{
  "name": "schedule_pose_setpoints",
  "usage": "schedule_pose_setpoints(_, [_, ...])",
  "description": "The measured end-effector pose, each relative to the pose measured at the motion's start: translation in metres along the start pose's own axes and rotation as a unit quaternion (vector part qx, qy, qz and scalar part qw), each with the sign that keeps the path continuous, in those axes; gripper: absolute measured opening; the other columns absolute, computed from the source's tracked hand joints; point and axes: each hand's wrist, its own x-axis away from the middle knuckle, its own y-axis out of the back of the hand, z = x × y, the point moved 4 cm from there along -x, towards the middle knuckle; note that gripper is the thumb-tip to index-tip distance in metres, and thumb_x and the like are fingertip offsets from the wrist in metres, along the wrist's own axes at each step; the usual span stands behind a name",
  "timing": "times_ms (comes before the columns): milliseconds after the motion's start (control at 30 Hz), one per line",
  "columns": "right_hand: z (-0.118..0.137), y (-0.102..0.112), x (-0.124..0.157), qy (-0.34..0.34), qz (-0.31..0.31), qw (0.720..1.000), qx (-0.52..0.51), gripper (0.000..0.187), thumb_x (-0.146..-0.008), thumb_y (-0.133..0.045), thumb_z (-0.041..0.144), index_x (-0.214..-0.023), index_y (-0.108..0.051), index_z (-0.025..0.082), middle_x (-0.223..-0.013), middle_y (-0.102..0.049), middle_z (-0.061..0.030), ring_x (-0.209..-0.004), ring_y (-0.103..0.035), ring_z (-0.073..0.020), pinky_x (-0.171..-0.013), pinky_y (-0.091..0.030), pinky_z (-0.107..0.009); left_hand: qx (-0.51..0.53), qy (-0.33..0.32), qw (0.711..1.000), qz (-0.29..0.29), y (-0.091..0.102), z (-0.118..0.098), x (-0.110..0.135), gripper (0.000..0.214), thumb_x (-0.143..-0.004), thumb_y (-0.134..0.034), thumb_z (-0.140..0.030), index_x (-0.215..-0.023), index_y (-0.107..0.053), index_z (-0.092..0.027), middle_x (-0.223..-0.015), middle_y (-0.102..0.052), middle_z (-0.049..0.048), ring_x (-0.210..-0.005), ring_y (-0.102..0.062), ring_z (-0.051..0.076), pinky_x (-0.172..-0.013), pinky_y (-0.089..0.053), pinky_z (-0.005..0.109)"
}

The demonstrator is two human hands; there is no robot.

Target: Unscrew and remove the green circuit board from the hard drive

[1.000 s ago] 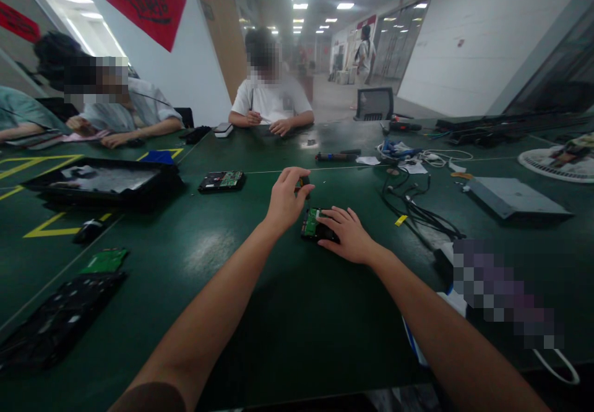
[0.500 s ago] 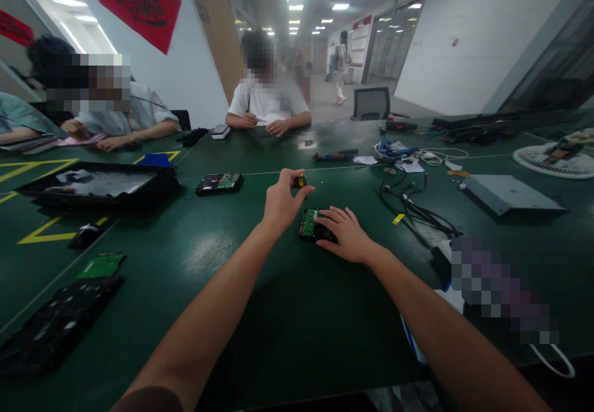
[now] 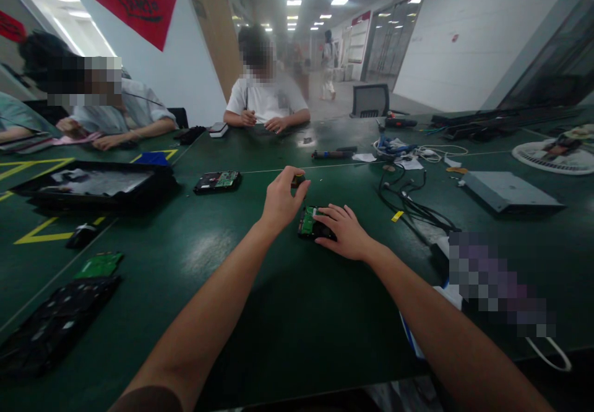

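Green tabletop [image 3: 288,313]: passable nearside of the drive [image 3: 307,221]
Right hand [image 3: 344,231]: covers its right end
Black cables [image 3: 421,211]: obstruct farther right

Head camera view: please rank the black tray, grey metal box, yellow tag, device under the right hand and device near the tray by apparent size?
1. Black tray
2. Grey metal box
3. Partly covered device and device near the tray: too alike to rank
4. Yellow tag

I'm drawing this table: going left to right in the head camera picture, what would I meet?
Thin green circuit board, black rectangular device with green circuitry, bare left hand, bare right hand, tangled black cables, flat grey metal box.
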Motion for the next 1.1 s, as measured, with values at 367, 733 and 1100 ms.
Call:
schedule_pose_setpoints(367, [-0.001,-0.001,0.0,0.0,0.0,1.0,-0.001,0.061,-0.093,-0.06,0.056,-0.149,-0.051,0.032,-0.159,-0.044,-0.0077,-0.151,-0.029,-0.0381,-0.121,-0.017,-0.067,-0.025,-0.007,1.0,0.016,0.0,0.002,-0.001,0.025,-0.096,-0.061,-0.016,-0.12,-0.059,-0.023,-0.111,-0.07,0.0074,-0.097,-0.07,0.02,-0.089,-0.058,0.037])
schedule_pose_setpoints(733, [-0.002,-0.003,0.0,-0.004,0.002,1.0,0.0,0.062,-0.092,-0.061,0.057,-0.148,-0.052,0.031,-0.16,-0.043,-0.0075,-0.151,-0.029,-0.0384,-0.121,-0.018,-0.067,0.037,0.055,0.998,0.021,-0.007,0.008,0.003,0.037,-0.088,-0.076,-0.028,-0.113,-0.049,-0.024,-0.105,-0.073,0.0047,-0.081,-0.074,0.016,-0.074,-0.06,0.03])
schedule_pose_setpoints(1100, [-0.002,-0.004,0.0,-0.001,-0.006,1.0,0.001,0.061,-0.093,-0.061,0.056,-0.148,-0.052,0.031,-0.159,-0.044,-0.0071,-0.151,-0.03,-0.0379,-0.121,-0.018,-0.067,-0.006,-0.016,1.0,0.001,0.0,-0.003,0.001,0.032,-0.093,-0.062,-0.01,-0.122,-0.063,-0.024,-0.116,-0.06,0.0071,-0.1,-0.065,0.018,-0.085,-0.061,0.033])
